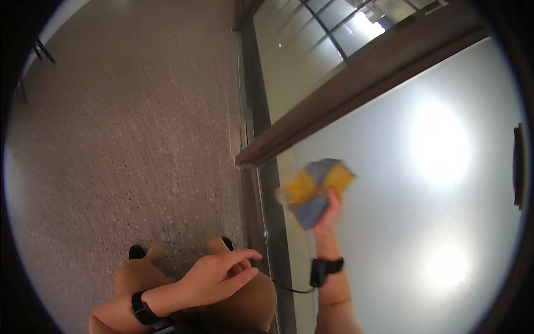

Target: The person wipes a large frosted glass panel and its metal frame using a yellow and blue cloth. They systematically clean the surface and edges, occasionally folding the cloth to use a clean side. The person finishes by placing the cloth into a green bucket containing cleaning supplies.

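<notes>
A yellow and grey patchwork cloth (321,188), slightly blurred, is bunched in my right hand (329,208). That hand is in front of a pale, shiny panel (388,217), possibly frosted glass. Whether the cloth touches the panel I cannot tell. Over my bent knees hovers my left hand (221,271), holding nothing, its thumb and fingers loosely bent and apart. Each wrist wears a black strap, and a thin cable (292,290) runs from the right one.
A brown frame bar (358,92) slants along the panel's edge. Beyond it lies glass (288,54) with reflections of a dark grid. Below run a dark base strip (277,234) and a speckled floor (137,137). Dark thin legs (45,50) stand at the far left.
</notes>
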{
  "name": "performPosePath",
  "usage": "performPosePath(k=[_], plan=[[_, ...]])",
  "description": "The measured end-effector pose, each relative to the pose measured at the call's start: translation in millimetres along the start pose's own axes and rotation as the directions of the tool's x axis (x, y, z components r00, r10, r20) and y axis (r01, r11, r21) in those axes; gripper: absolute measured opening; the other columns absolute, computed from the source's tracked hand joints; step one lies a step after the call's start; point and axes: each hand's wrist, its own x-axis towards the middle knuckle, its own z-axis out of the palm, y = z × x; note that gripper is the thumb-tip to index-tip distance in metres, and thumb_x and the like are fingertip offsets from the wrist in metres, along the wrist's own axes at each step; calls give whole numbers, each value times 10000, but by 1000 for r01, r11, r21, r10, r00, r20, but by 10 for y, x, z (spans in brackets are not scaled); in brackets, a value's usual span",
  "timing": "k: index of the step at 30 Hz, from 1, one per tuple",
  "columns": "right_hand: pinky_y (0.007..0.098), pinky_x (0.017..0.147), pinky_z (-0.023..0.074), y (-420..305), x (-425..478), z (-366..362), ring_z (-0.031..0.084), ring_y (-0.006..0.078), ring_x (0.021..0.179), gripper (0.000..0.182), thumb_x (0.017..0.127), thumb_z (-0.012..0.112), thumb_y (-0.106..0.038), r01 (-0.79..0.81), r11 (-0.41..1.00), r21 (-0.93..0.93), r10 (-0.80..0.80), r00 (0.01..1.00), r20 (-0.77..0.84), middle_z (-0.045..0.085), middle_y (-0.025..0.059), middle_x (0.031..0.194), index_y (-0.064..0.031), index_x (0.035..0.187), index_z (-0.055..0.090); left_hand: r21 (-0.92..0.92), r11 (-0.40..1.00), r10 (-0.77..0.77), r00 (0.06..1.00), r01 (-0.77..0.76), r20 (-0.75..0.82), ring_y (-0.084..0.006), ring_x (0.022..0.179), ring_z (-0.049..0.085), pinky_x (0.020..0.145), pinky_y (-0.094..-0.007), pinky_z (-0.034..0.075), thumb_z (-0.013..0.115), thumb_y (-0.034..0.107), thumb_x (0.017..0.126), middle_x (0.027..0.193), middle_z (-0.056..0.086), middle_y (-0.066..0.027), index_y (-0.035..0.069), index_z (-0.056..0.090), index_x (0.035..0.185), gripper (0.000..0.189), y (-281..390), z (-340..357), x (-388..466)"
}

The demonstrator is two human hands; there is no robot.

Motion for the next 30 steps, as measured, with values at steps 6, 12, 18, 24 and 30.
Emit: performPosePath(k=[6,12,18,24,30], plan=[[457,1079,261,-2004,-126,313,255,389,1354,414,895,516,-121,784,-309,-539,-770,127,625,347,182,1445,-23,1296,501,70,996,-69,994,64,80,-113,742,595,639,-277,488,535,191,932,889,637,-55,38,520,1218,325,-48,-15,29],[512,1084,259,-2572,483,748,171,325,1394,466,792,592,-80,362,-764,-533,-429,333,840,272,68,1474,-148,1251,551,120,976,-191,979,182,68,-118,732,600,646,-280,500,535,184,924,879,642,-48,45,527,1212,319,-58,34,97],[352,1075,309,-1760,1334,450,328,289,1343,508,992,306,-281,358,-701,-617,-450,449,772,277,148,1485,-40,1434,241,110,981,-164,986,162,12,-106,739,593,683,-273,497,544,160,924,853,628,-49,28,554,1167,277,-195,85,116],[419,1053,349,-10,928,184,398,359,1273,488,959,346,-182,566,-477,-673,-247,649,720,370,192,1413,-37,1421,282,129,979,-158,987,161,-31,-175,727,627,662,-312,499,569,235,898,865,637,-70,91,566,1148,289,-276,55,105],[475,1019,364,1205,-444,-1168,425,414,1235,598,818,481,-47,761,-172,-626,144,648,748,389,266,1369,24,1388,316,117,980,-155,987,159,-37,-152,728,616,665,-294,497,569,207,902,859,636,-60,68,563,1142,277,-151,-9,-37]])
